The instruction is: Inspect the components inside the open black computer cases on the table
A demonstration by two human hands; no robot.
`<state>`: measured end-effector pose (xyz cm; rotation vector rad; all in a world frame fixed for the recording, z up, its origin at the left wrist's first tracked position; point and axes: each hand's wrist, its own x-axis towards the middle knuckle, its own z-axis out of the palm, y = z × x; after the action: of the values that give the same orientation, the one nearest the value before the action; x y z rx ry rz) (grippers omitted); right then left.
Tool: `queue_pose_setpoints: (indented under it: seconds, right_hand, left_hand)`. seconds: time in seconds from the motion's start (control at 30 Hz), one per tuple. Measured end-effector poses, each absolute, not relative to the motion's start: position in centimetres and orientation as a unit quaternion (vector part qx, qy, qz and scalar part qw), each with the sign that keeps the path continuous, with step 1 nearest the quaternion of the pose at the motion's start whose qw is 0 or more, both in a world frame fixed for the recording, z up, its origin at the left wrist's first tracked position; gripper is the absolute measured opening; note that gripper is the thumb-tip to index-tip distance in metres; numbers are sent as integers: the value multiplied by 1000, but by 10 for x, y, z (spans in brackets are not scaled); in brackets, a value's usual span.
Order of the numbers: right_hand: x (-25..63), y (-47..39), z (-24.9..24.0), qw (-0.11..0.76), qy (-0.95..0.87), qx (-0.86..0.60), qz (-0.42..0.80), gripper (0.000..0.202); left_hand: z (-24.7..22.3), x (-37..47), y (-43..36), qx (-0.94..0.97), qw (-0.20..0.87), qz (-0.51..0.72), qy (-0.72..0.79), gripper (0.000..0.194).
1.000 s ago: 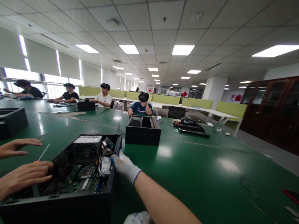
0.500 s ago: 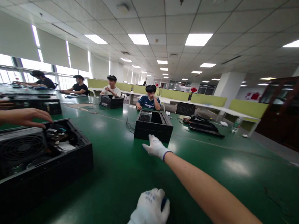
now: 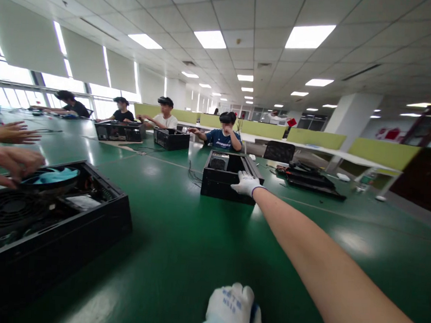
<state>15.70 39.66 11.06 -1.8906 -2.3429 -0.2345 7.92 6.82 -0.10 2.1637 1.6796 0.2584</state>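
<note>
Head view, sole frame inspected. Progress is judged early: the right hand [image 3: 246, 184], in a white knit glove, is extended across the green tabletop [image 3: 203, 238] and rests on the near right corner of the open black computer case [image 3: 228, 179], which stands in the middle of the tabletop, well apart from the person. The fingers are laid loosely over the case's upper edge; whether they are actually closed around it cannot be told at this distance. Nothing appears lifted or removed from that case, and its contents are too small to be made out.

The left hand [image 3: 232, 311], likewise gloved, is seen at the bottom edge, curled loosely and resting near the tabletop with nothing visibly held.

The case is a rectangular, matte black sheet-metal box, lid off. The tabletop is smooth and glossy, with ceiling lights reflected in it. At the left a second open case [image 3: 61, 230] shows a round grilled fan; a co-worker's bare hands [image 3: 11, 161] are at a blue-bladed fan [image 3: 52, 176] on top of it.
</note>
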Motion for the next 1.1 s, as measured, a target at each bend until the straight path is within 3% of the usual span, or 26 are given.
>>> queue_pose_setpoints:
  seconds: [0.33, 0.7, 1.1]
  right_hand:
    - [155, 383, 113, 61, -772, -619, -129, 65]
    - [186, 254, 106, 109, -779, -584, -199, 54]
    - [248, 102, 99, 155, -777, -567, -225, 41]
  left_hand:
    - [-16, 81, 81, 780, 171, 89, 596, 52]
    - [-22, 78, 81, 780, 127, 108, 604, 48]
    - [-10, 57, 60, 763, 1, 313, 566, 28]
